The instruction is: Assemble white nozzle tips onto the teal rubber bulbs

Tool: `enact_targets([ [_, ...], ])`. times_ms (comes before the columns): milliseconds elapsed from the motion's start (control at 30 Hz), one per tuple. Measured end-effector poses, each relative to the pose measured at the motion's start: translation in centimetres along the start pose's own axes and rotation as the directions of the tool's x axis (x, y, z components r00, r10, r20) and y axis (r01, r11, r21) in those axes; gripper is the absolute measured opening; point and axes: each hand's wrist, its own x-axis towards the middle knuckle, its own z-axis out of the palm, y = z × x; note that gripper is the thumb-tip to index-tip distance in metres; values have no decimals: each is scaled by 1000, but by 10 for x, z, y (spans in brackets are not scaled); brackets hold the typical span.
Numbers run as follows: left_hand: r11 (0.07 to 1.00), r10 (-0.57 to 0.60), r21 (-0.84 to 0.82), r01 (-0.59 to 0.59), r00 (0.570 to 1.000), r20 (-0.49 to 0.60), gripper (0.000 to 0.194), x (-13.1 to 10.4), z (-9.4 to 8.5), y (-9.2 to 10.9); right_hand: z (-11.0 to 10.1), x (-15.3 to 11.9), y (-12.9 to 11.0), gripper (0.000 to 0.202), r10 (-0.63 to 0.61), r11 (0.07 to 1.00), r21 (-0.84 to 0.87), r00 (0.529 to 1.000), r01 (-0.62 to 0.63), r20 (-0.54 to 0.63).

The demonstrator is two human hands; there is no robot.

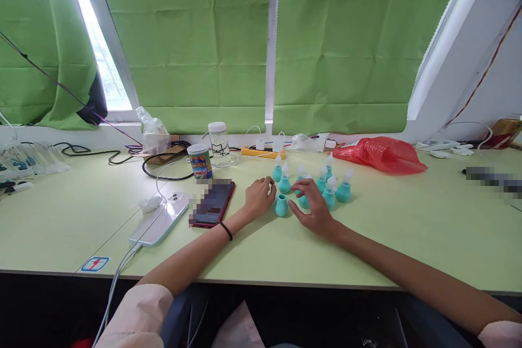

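Several small turquoise bulb syringes with translucent white tips, one being a bulb syringe [343, 191] at the right end of the group, stand upright on the table. Nearest me is a turquoise bulb [281, 206] with a bare open neck and no tip. It stands between my two hands. On its left rests my left hand [259, 197], fingers loosely bent, with nothing visible in them. My right hand [315, 210] is to the right of the bare bulb, thumb and fingers apart, partly covering the bulbs behind it. Neither hand clearly grips anything.
Left of my hands lie a dark phone with a red edge [214, 204] and a cabled white phone [161, 221]. Behind them stand a printed can [200, 162] and a clear jar [219, 147]. Farther back are an orange power strip [256, 153] and red bubble wrap [381, 155].
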Motion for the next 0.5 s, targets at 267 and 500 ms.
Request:
enact_targets([
  [267, 988, 143, -60, -140, 989, 44, 37, -9, -11, 12, -8, 10, 7, 38, 89, 911, -393, 991, -121, -99],
  [500, 986, 109, 110, -125, 984, 143, 47, -3, -1, 10, -2, 4, 22, 34, 233, 889, -412, 972, -199, 33],
])
